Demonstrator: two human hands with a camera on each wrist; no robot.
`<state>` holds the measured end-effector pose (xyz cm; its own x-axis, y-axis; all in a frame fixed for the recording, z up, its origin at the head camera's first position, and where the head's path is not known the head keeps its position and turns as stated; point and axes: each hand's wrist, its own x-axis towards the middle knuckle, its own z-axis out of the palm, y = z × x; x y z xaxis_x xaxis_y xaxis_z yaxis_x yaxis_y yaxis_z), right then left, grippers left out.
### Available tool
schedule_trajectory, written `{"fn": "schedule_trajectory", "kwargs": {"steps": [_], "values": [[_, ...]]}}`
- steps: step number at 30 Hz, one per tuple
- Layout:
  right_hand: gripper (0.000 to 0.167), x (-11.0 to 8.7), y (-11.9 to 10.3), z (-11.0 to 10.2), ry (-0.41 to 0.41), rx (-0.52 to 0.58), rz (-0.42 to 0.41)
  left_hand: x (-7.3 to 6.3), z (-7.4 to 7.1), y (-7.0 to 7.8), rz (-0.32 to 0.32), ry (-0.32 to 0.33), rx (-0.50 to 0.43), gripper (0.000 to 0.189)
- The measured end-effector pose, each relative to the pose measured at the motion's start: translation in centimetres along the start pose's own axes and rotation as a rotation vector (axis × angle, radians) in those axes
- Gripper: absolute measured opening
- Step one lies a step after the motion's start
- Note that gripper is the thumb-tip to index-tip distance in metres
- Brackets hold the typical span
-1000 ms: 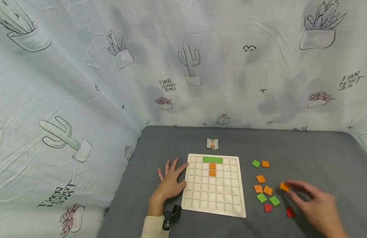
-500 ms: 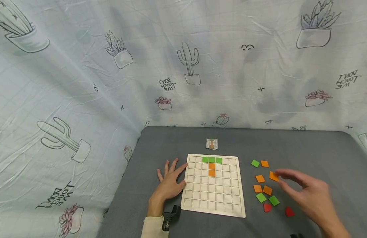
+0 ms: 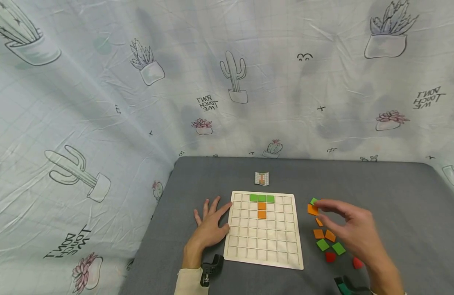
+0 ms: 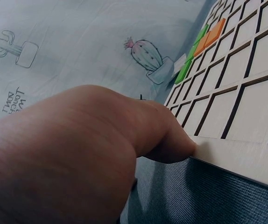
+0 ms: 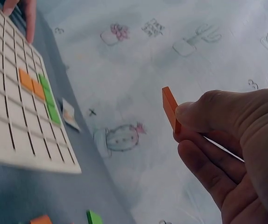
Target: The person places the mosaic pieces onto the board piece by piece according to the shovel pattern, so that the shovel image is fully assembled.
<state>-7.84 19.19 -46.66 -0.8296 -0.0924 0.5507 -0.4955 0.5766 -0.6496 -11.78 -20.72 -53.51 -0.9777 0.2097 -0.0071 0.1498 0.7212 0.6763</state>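
A pale wooden grid board point(image 3: 263, 246) lies on the grey table. Three green tiles point(image 3: 262, 198) fill part of its far row, and two orange tiles point(image 3: 262, 210) run down from the middle one. My left hand point(image 3: 208, 230) has its fingers spread, with thumb and forefinger touching the board's left edge; in the left wrist view the thumb point(image 4: 176, 140) presses the rim. Between thumb and fingers my right hand point(image 3: 350, 227) pinches an orange square tile point(image 5: 170, 109), raised to the right of the board. Part of a green tile point(image 3: 313, 201) shows behind that hand.
Right of the board lie loose orange tiles point(image 3: 318, 234), green tiles point(image 3: 338, 248) and two red pieces point(image 3: 330, 257). A small patterned card point(image 3: 261, 178) lies beyond the board's far edge. A cactus-printed cloth point(image 3: 271, 102) hangs behind the table.
My right hand has carried the orange tile left and away from me, over the loose tiles toward the board. The left hand has stayed at the board's edge.
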Motion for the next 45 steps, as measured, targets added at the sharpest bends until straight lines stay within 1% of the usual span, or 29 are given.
{"fn": "schedule_trajectory", "kwargs": {"steps": [3,8,10,14,16,21,26,35,42,45], "values": [[0.046,0.5,-0.4,0.7,-0.023,0.005,-0.005,0.0,-0.2,0.4,-0.011,-0.010,0.015,0.071],[0.042,1.0,-0.7,1.9,-0.048,0.004,-0.013,-0.1,-0.1,0.1,0.027,0.017,-0.008,0.071],[0.042,1.2,-0.7,2.5,-0.059,0.000,-0.017,-0.1,0.0,-0.2,0.045,0.025,-0.014,0.072],[0.043,1.4,-0.7,3.7,-0.079,-0.006,-0.020,-0.1,-0.1,-0.1,0.024,0.007,0.003,0.071],[0.044,1.5,-0.6,4.3,-0.086,0.002,-0.021,-0.1,-0.2,0.1,-0.007,-0.012,0.019,0.071],[0.044,1.5,-0.5,5.6,-0.117,0.022,0.004,0.0,-0.3,0.1,-0.036,-0.030,0.039,0.071],[0.041,1.4,-0.5,6.8,-0.173,0.013,0.044,-0.1,-0.3,0.2,-0.029,-0.024,0.031,0.072],[0.038,1.2,-0.3,9.0,-0.204,0.061,0.037,-0.1,-0.4,0.3,-0.023,-0.022,0.032,0.072],[0.033,0.9,-0.1,10.4,-0.269,0.098,0.056,0.0,-0.4,0.3,-0.022,-0.025,0.027,0.072],[0.033,0.7,0.0,11.0,-0.279,0.089,0.051,0.0,-0.4,0.3,-0.024,-0.024,0.029,0.072]]}}
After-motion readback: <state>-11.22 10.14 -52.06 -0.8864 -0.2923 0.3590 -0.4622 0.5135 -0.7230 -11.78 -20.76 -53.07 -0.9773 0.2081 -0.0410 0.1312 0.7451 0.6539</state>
